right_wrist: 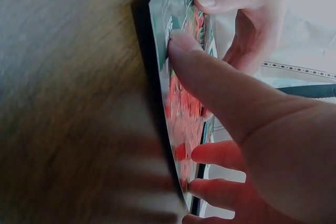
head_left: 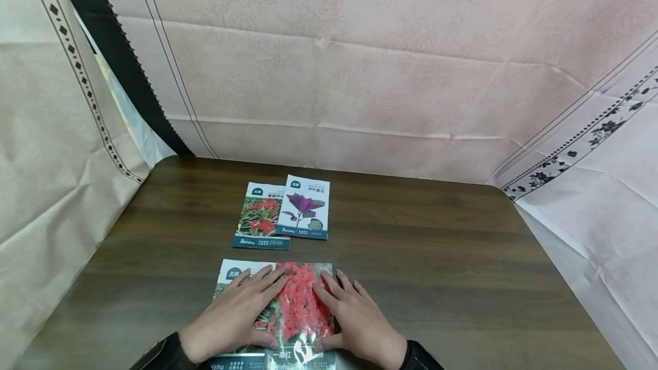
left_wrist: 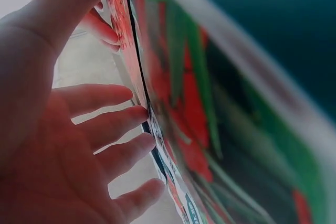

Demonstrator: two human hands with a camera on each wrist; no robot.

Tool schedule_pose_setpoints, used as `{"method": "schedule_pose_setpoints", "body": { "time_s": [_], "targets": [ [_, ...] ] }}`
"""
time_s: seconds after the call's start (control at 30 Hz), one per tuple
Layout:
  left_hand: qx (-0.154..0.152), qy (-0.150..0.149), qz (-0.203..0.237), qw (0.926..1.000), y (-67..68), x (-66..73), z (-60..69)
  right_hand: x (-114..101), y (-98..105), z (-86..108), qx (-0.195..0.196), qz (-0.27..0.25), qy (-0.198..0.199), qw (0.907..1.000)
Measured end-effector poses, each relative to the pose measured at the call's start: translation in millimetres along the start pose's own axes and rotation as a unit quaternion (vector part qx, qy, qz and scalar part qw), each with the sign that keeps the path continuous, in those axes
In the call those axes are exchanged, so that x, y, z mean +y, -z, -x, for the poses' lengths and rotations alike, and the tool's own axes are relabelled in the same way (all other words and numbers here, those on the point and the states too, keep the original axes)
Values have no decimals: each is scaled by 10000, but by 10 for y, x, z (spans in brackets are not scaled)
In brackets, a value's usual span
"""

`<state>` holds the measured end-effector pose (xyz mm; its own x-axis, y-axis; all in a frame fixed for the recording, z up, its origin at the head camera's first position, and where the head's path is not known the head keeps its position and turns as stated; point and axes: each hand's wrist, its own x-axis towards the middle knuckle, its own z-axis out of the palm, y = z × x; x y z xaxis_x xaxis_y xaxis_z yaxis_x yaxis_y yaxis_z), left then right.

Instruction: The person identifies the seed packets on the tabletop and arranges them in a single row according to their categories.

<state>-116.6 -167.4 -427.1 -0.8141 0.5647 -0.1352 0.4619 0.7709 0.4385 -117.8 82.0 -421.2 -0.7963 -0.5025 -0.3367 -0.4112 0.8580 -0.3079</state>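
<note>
Red packet (head_left: 303,304) lay at six o'clock, head view, left hand (head_left: 236,318) and right hand (head_left: 357,321) spread over its nine and three, gripping nothing. Left wrist view showed straight fingers (left_wrist: 110,127); right wrist view, a thumb (right_wrist: 215,80) where light, even pressure seemed wisest.

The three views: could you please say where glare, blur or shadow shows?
Head view: white glare on the red packet, low down; left wrist view: the leafy packet is blurred, most at upper right; right wrist view: the table is out of focus, with soft dark streaks, perhaps finger shadows.
</note>
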Motion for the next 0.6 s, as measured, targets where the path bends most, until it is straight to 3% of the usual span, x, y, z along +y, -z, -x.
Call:
{"method": "schedule_pose_setpoints", "body": {
  "time_s": [0.33, 0.6],
  "targets": [
    [189, -193, -200, 9994, 50, 20, 20, 24, 41, 31, 137, -206, 179, 9995],
    [513, -268, -489, 9971, 129, 49, 53, 78, 171, 86, 546, -365, 363, 9972]
  ]
}}
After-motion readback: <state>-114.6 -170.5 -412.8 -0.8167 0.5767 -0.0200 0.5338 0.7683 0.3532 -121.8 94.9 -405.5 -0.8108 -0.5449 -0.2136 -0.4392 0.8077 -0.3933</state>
